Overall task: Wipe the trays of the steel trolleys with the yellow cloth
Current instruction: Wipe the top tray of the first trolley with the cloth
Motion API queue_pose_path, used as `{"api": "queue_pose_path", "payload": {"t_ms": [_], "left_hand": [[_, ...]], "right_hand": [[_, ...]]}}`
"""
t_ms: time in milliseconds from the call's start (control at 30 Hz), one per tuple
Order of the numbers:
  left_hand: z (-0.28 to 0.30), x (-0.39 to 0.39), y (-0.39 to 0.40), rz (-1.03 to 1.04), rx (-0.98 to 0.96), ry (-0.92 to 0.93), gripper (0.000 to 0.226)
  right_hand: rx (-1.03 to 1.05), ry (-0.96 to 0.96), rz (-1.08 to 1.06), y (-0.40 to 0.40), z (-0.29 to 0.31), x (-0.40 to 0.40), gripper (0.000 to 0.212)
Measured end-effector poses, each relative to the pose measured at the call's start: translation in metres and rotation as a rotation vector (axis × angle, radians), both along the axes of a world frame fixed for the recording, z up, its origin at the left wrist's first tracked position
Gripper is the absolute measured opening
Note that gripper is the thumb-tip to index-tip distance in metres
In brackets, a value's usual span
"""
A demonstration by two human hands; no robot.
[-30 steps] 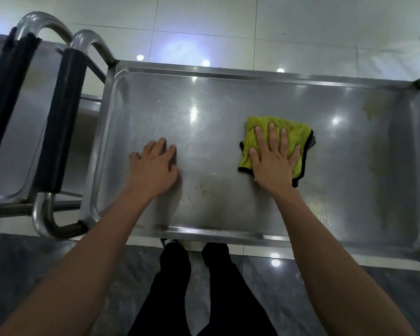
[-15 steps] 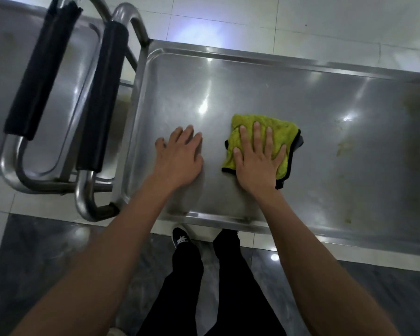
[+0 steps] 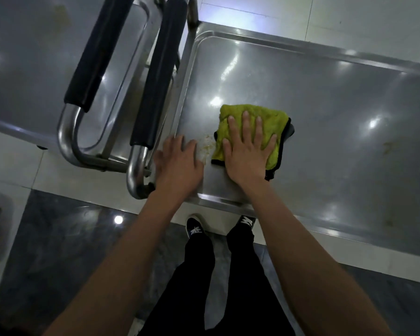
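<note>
1. The right hand [image 3: 249, 151] lies flat with fingers spread, pressing on the yellow cloth [image 3: 251, 133].
2. The cloth lies folded on the steel tray [image 3: 337, 112], near its front left corner.
3. The left hand [image 3: 177, 163] rests flat, fingers straight, on the tray's left edge, holding nothing.
4. A yellowish stain [image 3: 205, 147] sits between the hands.

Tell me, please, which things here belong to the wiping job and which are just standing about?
In the job:
cloth, under the flat right hand
tray being wiped
smear beside the cloth
left hand, flat near the tray's edge

Just about:
second trolley
black handles
floor
</note>
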State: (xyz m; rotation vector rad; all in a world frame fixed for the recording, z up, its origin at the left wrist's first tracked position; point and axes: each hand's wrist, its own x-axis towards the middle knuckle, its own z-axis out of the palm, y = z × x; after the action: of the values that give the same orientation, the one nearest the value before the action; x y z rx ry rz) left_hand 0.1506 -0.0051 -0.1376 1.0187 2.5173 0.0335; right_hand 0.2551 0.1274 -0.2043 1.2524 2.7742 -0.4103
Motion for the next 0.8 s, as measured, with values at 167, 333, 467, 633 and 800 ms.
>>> {"api": "queue_pose_path", "payload": {"t_ms": [167, 333, 467, 633, 800], "left_hand": [[-0.002, -0.002, -0.007, 0.061, 0.1, -0.027, 0.048], [-0.003, -0.003, -0.014, 0.144, 0.225, -0.093, 0.051], [-0.005, -0.009, -0.019, 0.127, 0.244, -0.128, 0.061], [-0.009, -0.007, -0.021, 0.062, 0.168, -0.084, 0.065], [-0.011, 0.001, -0.017, 0.0, 0.096, -0.025, 0.055]], "right_hand": [[0.002, 0.015, 0.068, -0.019, 0.0, -0.021, 0.058], [0.003, 0.026, 0.126, -0.035, -0.001, -0.041, 0.058], [0.007, 0.029, 0.205, -0.043, -0.004, -0.053, 0.057], [0.006, 0.068, 0.226, -0.037, -0.003, -0.046, 0.056], [-0.007, 0.052, 0.184, -0.02, 0.0, -0.015, 0.055]]}}
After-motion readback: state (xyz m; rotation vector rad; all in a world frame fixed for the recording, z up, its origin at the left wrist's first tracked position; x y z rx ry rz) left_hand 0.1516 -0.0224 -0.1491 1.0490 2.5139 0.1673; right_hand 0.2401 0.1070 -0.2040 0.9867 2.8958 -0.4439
